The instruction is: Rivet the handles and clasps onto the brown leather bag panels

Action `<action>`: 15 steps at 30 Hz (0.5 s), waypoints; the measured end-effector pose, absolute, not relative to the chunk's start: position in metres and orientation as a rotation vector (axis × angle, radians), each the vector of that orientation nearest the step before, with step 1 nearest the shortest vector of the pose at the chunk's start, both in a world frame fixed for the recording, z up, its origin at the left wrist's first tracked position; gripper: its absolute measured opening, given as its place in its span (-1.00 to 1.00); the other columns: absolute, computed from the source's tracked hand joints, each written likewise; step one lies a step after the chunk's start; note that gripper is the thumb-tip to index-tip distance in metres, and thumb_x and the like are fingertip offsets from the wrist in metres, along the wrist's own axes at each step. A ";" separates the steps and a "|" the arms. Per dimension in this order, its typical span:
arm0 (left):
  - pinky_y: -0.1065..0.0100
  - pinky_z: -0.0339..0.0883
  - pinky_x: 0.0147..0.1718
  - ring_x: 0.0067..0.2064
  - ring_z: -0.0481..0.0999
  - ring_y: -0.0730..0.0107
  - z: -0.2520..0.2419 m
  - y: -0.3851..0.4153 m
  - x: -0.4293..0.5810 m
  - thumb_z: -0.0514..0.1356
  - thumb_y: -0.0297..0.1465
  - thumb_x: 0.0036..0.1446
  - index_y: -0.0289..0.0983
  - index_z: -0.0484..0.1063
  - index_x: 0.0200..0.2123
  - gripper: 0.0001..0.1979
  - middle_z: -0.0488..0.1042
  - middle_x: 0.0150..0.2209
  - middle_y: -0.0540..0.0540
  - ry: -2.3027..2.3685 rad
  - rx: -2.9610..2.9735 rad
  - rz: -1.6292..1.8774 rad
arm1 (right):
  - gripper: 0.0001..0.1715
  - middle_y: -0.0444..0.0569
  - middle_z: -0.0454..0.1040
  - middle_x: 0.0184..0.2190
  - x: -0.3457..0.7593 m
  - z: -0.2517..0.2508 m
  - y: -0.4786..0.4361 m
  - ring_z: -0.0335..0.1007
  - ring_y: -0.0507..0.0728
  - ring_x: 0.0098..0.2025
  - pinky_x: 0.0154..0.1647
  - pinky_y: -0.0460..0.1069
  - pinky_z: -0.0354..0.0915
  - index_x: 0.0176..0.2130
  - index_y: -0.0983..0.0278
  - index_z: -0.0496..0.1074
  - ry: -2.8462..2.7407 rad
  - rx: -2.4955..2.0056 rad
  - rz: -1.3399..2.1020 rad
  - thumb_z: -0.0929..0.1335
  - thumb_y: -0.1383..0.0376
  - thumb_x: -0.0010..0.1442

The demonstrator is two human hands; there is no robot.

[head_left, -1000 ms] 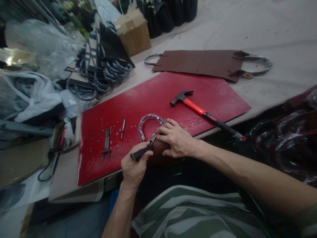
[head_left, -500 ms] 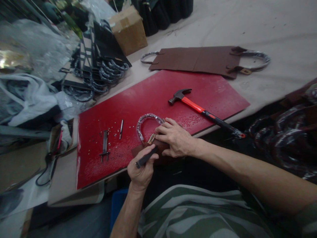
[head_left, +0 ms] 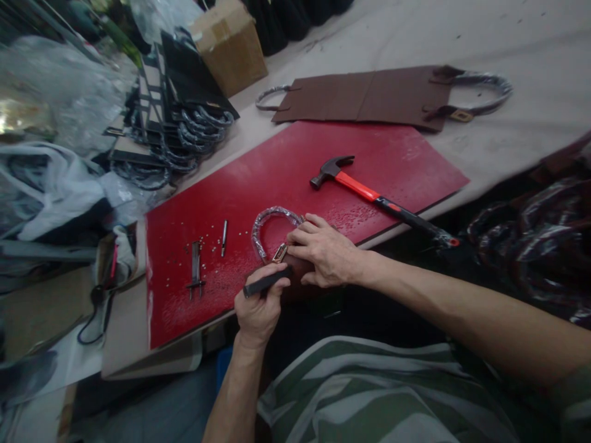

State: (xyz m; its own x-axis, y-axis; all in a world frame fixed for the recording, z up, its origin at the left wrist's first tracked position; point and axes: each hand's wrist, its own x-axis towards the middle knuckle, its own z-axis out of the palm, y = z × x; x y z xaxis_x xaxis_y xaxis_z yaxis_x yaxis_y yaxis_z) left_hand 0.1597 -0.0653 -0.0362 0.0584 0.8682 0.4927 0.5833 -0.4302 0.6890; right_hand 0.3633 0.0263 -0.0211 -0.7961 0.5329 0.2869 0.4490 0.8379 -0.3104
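left hand (head_left: 257, 311): grips black bar (head_left: 265, 283) | right hand (head_left: 327, 255): on brown leather (head_left: 298, 266) | hammer (head_left: 369, 194): on red board (head_left: 221, 187), handle overhanging

Pale bench (head_left: 521, 55) running off upper right. Cardboard box (head_left: 231, 46) at its far side; clear plastic heap (head_left: 92, 80) on the left. Dim light, dark beneath the bench. Grey patch (head_left: 148, 403) lower left, possibly floor, too murky to confirm.

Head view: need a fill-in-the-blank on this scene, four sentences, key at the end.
1. The claw-headed tool lying on the board is a ____.
2. Beside the right hand, the board is coloured ____.
3. The left hand grips a bar-like item coloured ____.
4. The flat bag piece has a handle loop at each ____.

Missing words: hammer; red; black; end.
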 end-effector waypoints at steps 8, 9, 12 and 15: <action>0.29 0.52 -0.05 -0.13 0.62 0.36 -0.035 -0.064 0.163 0.29 -0.46 0.23 -0.27 0.45 -0.10 -0.83 0.60 -0.18 -0.07 1.448 2.130 1.357 | -0.40 0.05 0.41 -0.02 0.364 -0.021 0.026 0.24 0.27 0.00 0.27 0.26 -0.05 -0.06 0.31 0.48 -2.655 -0.742 0.302 0.53 0.06 -0.05; 0.29 0.52 -0.06 -0.13 0.62 0.36 -0.036 -0.065 0.164 0.28 -0.47 0.23 -0.27 0.45 -0.11 -0.84 0.60 -0.18 -0.08 1.442 2.148 1.370 | -0.39 0.05 0.41 -0.01 0.364 -0.022 0.026 0.24 0.27 0.00 0.27 0.26 -0.05 -0.06 0.31 0.48 -2.655 -0.744 0.306 0.53 0.06 -0.04; 0.30 0.52 -0.07 -0.13 0.62 0.36 -0.039 -0.066 0.168 0.27 -0.52 0.23 -0.28 0.44 -0.14 -0.86 0.60 -0.19 -0.08 1.423 2.204 1.419 | -0.38 0.06 0.41 -0.01 0.364 -0.022 0.026 0.23 0.29 0.02 0.27 0.27 -0.06 -0.05 0.32 0.48 -2.656 -0.742 0.323 0.53 0.06 -0.04; 0.29 0.52 -0.08 -0.14 0.62 0.35 -0.040 -0.068 0.173 0.26 -0.54 0.23 -0.30 0.43 -0.12 -0.84 0.59 -0.21 -0.10 1.439 2.231 1.469 | -0.37 0.08 0.40 0.00 0.364 -0.022 0.026 0.22 0.29 0.04 0.27 0.28 -0.07 -0.03 0.33 0.48 -2.658 -0.743 0.343 0.52 0.06 -0.04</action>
